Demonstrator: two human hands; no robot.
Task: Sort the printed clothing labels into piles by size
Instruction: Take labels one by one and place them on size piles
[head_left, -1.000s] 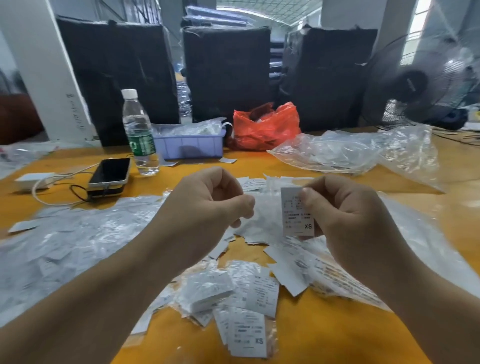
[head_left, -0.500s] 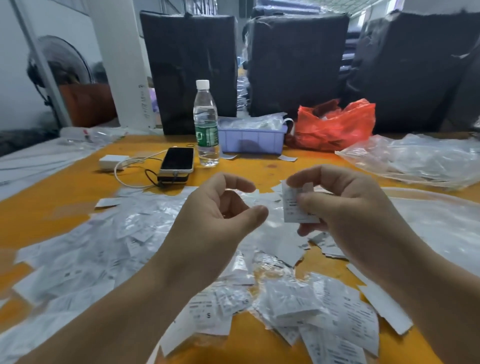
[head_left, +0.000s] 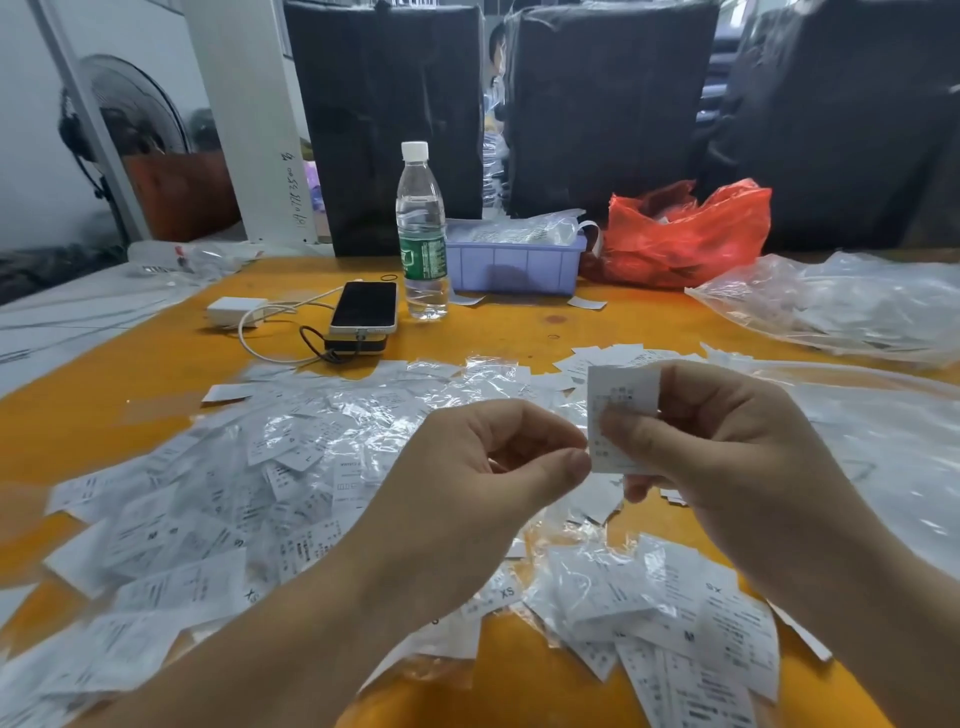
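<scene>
1. Right hand (head_left: 727, 447) pinches one white label (head_left: 621, 400) upright above the desk (head_left: 519, 332); its print is too blurred to read.
2. Left hand (head_left: 483, 488) is curled, thumb and forefinger at the label's left edge.
3. Loose labels (head_left: 218, 499) cover the desk; "XS" (head_left: 507, 592) and "M" (head_left: 689, 636) are readable.
4. Green-wrapped bottle (head_left: 422, 234) stands beside a phone (head_left: 364, 306).

"XS" on a loose label (head_left: 500, 593), "M" on another label (head_left: 691, 635)
</scene>
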